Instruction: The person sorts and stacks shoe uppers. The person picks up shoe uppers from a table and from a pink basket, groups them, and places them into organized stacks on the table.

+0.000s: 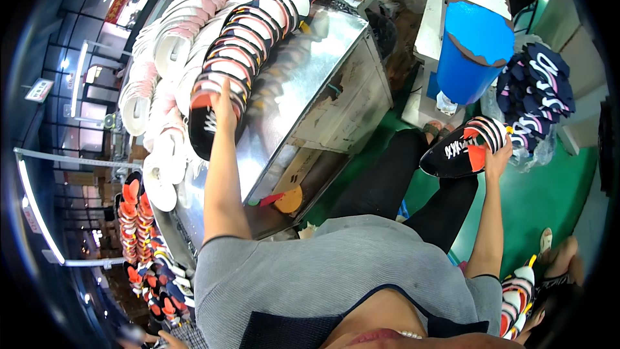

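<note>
The left hand reaches far out to the left, arm stretched nearly straight, fingers resting on the near end of a row of black, white and orange shoe uppers stacked along the metal worktable; whether it grips one or only touches is hard to tell. The right hand is raised at the right, elbow bent, fingers closed around a single black shoe upper with white stripes and an orange patch, held above the green floor. Just beyond it stands a blue bin, with a heap of dark uppers to its right. White soles pile left of the row, partly blurred.
</note>
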{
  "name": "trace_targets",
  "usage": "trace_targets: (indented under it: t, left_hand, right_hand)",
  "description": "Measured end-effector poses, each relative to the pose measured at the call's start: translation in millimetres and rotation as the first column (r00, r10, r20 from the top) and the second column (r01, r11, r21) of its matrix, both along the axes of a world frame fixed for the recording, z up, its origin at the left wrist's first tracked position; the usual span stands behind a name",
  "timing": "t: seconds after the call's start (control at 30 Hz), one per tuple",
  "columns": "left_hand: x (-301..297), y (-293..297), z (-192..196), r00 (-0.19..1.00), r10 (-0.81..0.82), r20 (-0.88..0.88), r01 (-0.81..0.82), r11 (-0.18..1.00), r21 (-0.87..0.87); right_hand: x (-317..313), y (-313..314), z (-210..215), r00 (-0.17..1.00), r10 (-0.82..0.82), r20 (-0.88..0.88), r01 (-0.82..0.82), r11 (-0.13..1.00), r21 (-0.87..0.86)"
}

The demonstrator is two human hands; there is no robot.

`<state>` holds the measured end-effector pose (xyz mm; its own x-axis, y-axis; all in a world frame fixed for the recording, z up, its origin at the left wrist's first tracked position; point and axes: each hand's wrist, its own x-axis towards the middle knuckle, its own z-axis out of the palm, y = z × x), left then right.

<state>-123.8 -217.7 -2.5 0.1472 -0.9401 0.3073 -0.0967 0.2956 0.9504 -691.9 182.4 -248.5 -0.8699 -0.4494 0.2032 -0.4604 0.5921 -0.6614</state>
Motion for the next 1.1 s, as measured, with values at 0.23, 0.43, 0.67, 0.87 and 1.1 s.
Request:
trace_targets:
  t: [0.23,0.43,0.67,0.87,1.1]
  left_hand:
    - [1,-22,-9,0.985,-0.136,0.108,0.122,0.984,0.126]
    - [-65,151,-1,0.954,-0.174,0.243,0.203,0.974,-0.103]
    - [-282,308,-47,0.311,-0.754,-0.579,0.923,0.094,0.373]
    - [-306,334,-58,0.372,-0.787,-0.493,0.845,0.067,0.531]
    - [-293,261,-42,0.518,-0.688,-0.508,0.748,0.077,0.66]
  right_hand:
    - [101,29,76,0.938,0.173,0.3,0.039,0.808,-0.588]
    - [150,16,111,0.993,-0.022,0.114,0.064,0.921,-0.385]
    - [181,15,181,0.947,0.266,0.181,-0.143,0.853,-0.503]
    - [131,43,171,0.883,0.209,0.42,-0.027,0.916,-0.4]
    - [81,51,134,0.678,0.182,0.712,0.422,0.697,-0.58]
